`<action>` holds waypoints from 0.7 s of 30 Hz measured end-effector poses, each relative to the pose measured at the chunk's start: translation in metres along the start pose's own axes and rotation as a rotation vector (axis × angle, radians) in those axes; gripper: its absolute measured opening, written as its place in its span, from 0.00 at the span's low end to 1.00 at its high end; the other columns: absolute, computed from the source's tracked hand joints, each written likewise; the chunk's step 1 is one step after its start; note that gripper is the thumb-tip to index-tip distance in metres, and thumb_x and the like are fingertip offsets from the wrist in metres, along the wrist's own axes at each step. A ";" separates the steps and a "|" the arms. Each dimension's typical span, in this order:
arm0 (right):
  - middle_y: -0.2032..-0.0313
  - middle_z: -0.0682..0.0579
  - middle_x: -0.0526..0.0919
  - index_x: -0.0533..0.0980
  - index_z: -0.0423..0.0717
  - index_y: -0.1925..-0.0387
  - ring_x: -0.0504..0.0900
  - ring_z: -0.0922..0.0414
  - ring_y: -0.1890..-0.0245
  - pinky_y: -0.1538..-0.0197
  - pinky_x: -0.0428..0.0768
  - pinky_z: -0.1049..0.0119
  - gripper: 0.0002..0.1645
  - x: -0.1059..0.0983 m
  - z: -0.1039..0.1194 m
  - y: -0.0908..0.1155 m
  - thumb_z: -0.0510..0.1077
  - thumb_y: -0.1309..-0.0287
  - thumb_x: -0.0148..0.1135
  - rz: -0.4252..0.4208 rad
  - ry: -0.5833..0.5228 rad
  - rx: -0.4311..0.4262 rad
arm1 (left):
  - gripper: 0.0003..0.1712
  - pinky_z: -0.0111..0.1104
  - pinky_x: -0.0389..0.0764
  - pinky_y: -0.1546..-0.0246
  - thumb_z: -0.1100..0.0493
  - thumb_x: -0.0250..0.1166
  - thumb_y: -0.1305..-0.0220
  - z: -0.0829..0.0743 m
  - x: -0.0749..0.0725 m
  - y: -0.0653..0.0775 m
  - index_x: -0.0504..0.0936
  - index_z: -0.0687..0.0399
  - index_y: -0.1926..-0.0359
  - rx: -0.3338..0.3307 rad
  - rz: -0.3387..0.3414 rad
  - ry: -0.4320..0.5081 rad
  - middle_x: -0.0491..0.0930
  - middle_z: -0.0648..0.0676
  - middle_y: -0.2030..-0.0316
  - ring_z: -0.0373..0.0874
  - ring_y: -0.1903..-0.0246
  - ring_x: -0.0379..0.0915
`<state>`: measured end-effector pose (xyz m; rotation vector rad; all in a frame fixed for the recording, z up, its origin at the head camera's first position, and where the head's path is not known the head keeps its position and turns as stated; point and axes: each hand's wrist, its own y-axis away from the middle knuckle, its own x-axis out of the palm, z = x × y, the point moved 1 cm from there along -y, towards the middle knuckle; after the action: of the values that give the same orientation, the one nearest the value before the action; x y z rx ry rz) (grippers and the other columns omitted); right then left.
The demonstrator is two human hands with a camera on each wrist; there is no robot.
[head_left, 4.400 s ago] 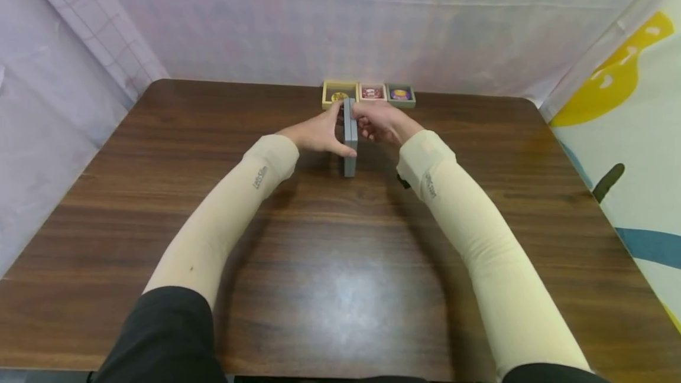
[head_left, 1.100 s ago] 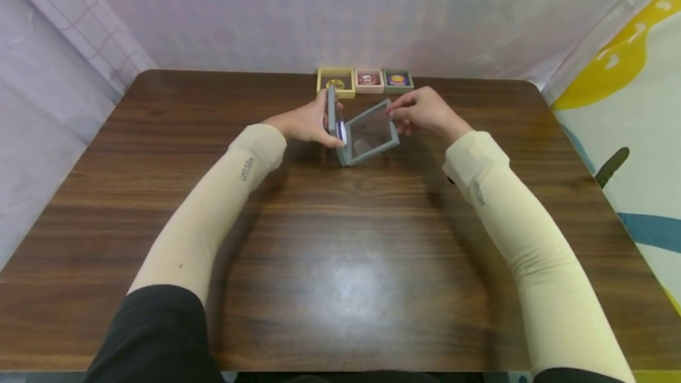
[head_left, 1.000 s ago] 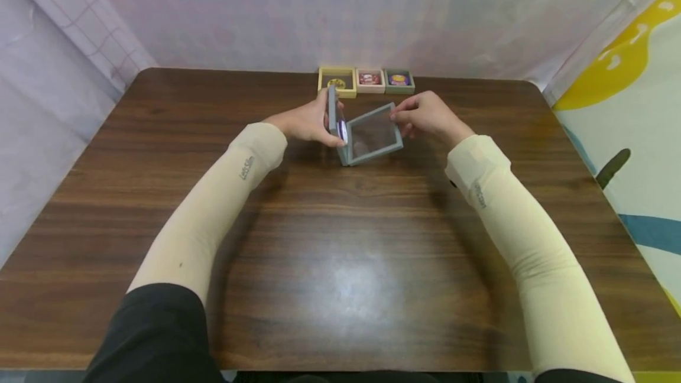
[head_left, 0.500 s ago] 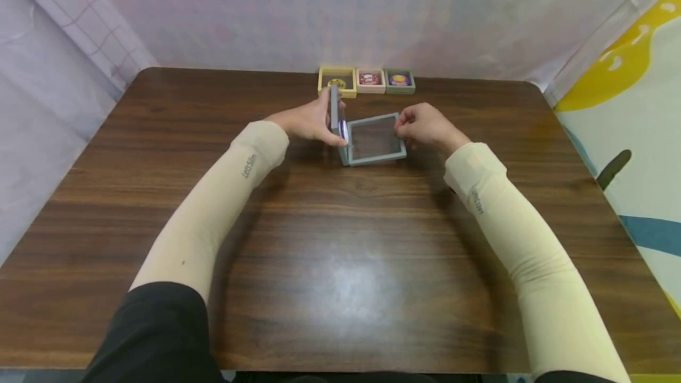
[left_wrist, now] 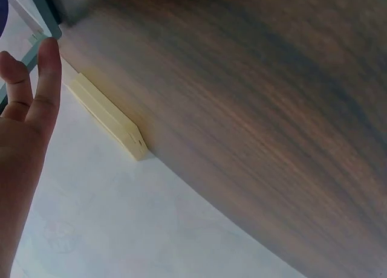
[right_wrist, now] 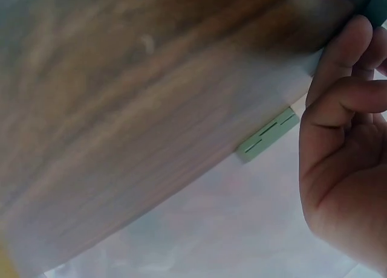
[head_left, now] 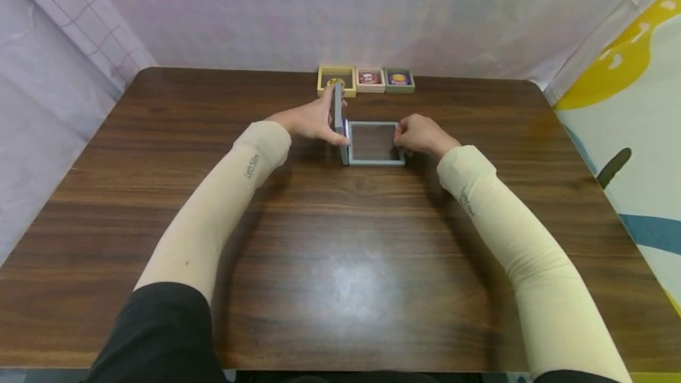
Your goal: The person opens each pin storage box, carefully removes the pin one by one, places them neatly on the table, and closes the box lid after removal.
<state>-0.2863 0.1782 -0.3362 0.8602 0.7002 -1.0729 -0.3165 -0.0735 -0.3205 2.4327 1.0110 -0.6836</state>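
Observation:
A grey-blue hinged display frame (head_left: 375,162) with clear film panes stands unfolded like a book near the table's far middle. Its left half (head_left: 338,110) is upright, and its right half lies low over the tabletop. A small purple-and-white object (head_left: 346,129) shows edge-on at the inner side of the upright half. My left hand (head_left: 311,122) grips that half, thumb at the near edge and fingers at the far edge. At the right rim of the low half, my right hand (head_left: 421,133) pinches with thumb and fingertips. The left wrist view catches only a frame corner (left_wrist: 53,25) beside the fingers.
Along the far table edge stand three small cases side by side: a yellow one (head_left: 321,83), a pink one (head_left: 370,90) and a green one (head_left: 399,90), each holding a round badge-like piece. A pale curtain (head_left: 340,16) hangs directly behind them.
From a closed upright frame, the right half has swung out and down to the right with my right hand. My left hand has kept hold of the other half, which now stands straighter.

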 end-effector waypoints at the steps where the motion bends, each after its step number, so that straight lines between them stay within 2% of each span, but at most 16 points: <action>1: 0.83 0.51 0.76 0.74 0.42 0.74 0.78 0.55 0.78 0.72 0.73 0.65 0.06 0.000 0.000 0.000 0.39 0.45 0.52 0.003 0.006 -0.001 | 0.68 0.46 0.58 0.29 0.54 0.75 0.53 0.000 0.000 0.000 0.29 0.55 0.30 -0.005 0.003 0.002 0.49 0.63 0.28 0.58 0.31 0.52; 7: 0.81 0.51 0.79 0.77 0.44 0.71 0.80 0.54 0.78 0.70 0.72 0.60 0.10 -0.002 0.007 0.002 0.42 0.44 0.50 0.020 0.142 0.017 | 0.73 0.46 0.47 0.26 0.52 0.74 0.51 -0.004 0.003 -0.001 0.20 0.56 0.30 -0.023 0.007 -0.062 0.48 0.62 0.28 0.55 0.27 0.42; 9: 0.79 0.50 0.80 0.77 0.45 0.70 0.80 0.54 0.78 0.71 0.72 0.59 0.10 -0.002 0.012 0.003 0.43 0.43 0.51 0.018 0.203 0.028 | 0.74 0.45 0.42 0.25 0.50 0.73 0.51 -0.005 0.004 -0.002 0.18 0.56 0.31 -0.039 0.011 -0.090 0.49 0.61 0.28 0.54 0.26 0.38; 13: 0.69 0.48 0.82 0.79 0.47 0.65 0.80 0.50 0.69 0.69 0.75 0.53 0.10 0.004 0.025 0.005 0.47 0.44 0.55 -0.028 0.270 0.035 | 0.76 0.44 0.38 0.25 0.46 0.73 0.51 -0.007 0.005 0.000 0.14 0.56 0.32 -0.085 0.037 -0.106 0.45 0.61 0.26 0.53 0.26 0.32; 16: 0.62 0.46 0.82 0.77 0.47 0.57 0.79 0.47 0.62 0.64 0.78 0.49 0.16 0.010 0.035 0.008 0.50 0.44 0.59 -0.070 0.252 0.003 | 0.79 0.45 0.35 0.25 0.41 0.72 0.53 -0.008 0.006 0.001 0.11 0.54 0.33 -0.122 0.061 -0.120 0.29 0.62 0.25 0.52 0.26 0.23; 19: 0.60 0.45 0.83 0.70 0.47 0.43 0.80 0.47 0.60 0.60 0.79 0.48 0.29 0.019 0.046 0.010 0.51 0.46 0.64 -0.075 0.186 -0.077 | 0.79 0.45 0.34 0.25 0.39 0.71 0.52 -0.008 0.007 0.003 0.10 0.52 0.33 -0.140 0.086 -0.135 0.14 0.61 0.28 0.52 0.27 0.16; 21: 0.58 0.45 0.83 0.63 0.46 0.37 0.81 0.47 0.60 0.58 0.80 0.49 0.38 0.025 0.052 0.010 0.50 0.47 0.66 -0.063 0.139 -0.145 | 0.79 0.46 0.35 0.25 0.38 0.71 0.52 -0.007 0.008 0.003 0.10 0.51 0.33 -0.150 0.096 -0.134 0.10 0.61 0.30 0.52 0.27 0.15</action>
<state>-0.2646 0.1241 -0.3283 0.7970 0.9156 -1.0112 -0.3073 -0.0677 -0.3193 2.2580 0.8557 -0.7017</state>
